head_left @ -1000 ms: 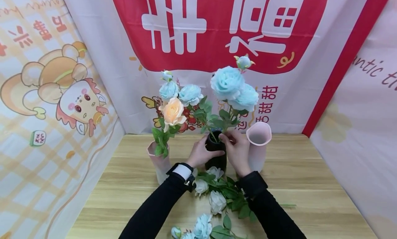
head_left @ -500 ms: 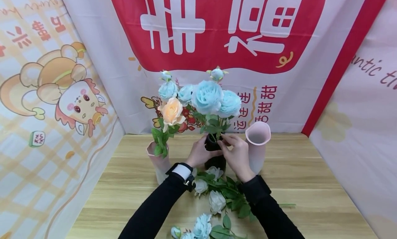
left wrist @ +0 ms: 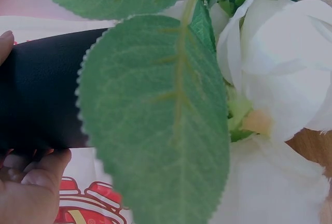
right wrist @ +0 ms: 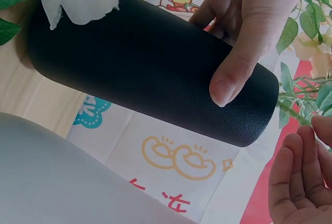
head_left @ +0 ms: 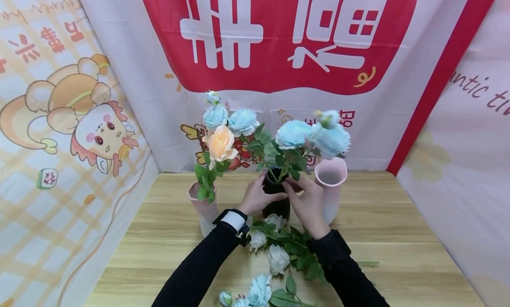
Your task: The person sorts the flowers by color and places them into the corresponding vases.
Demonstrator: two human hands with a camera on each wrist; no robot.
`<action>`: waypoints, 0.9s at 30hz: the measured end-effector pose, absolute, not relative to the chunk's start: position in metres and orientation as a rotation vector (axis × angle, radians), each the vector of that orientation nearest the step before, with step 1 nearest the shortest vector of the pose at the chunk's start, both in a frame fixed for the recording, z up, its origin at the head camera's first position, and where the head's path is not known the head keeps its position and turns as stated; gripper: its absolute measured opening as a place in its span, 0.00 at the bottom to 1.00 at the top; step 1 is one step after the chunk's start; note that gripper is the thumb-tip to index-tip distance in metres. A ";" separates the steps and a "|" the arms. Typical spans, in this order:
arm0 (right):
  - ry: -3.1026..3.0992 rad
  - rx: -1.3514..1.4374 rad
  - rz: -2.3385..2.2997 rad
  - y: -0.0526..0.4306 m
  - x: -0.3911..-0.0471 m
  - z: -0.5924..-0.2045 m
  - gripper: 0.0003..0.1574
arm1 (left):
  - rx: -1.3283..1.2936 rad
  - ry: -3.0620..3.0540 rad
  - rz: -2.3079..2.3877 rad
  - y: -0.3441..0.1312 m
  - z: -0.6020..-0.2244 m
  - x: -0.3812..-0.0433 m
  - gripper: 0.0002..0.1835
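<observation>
A black vase (head_left: pixel 276 209) stands mid-table, gripped round its upper part by my left hand (head_left: pixel 255 197), thumb across the front. In the right wrist view that thumb lies on the vase (right wrist: pixel 150 68) near its mouth. My right hand (head_left: pixel 310 203) pinches the green stem (right wrist: pixel 298 116) of a blue artificial flower spray (head_left: pixel 294 134) right at the vase mouth. The spray has two large blooms and a bud, leaning right. Another blue flower (head_left: pixel 244 122) leans left above the vase. In the left wrist view, a large leaf (left wrist: pixel 155 99) covers part of the vase.
A pink-white vase (head_left: pixel 203 214) with a peach flower (head_left: pixel 221 143) stands left; another pink-white vase (head_left: pixel 330 196) is close right of my right hand. White roses (head_left: pixel 279 259) and blue flowers (head_left: pixel 260 290) lie in front. A printed cloth (head_left: pixel 279 41) hangs behind.
The blue spray in my right hand swung left, then back right, and its blooms now lean lower to the right. My left hand has stayed on the black vase.
</observation>
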State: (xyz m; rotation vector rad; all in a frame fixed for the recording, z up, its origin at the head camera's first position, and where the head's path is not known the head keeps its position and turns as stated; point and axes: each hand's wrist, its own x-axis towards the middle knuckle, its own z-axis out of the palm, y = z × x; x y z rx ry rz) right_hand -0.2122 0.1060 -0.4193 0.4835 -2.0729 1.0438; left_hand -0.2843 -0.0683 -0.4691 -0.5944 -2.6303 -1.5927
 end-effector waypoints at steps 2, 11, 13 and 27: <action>-2.098 0.459 1.084 0.107 -0.208 -0.420 0.08 | -0.589 -2.633 -1.601 -0.068 -0.468 -0.284 0.45; -2.046 0.568 1.335 0.118 -0.194 -0.448 0.07 | -0.551 -2.660 -1.563 -0.065 -0.462 -0.281 0.47; -2.098 0.586 1.341 0.120 -0.188 -0.452 0.07 | -0.549 -2.662 -1.553 -0.066 -0.462 -0.281 0.48; -2.535 0.693 1.110 0.135 -0.165 -0.444 0.03 | -0.564 -2.668 -1.565 -0.068 -0.467 -0.282 0.48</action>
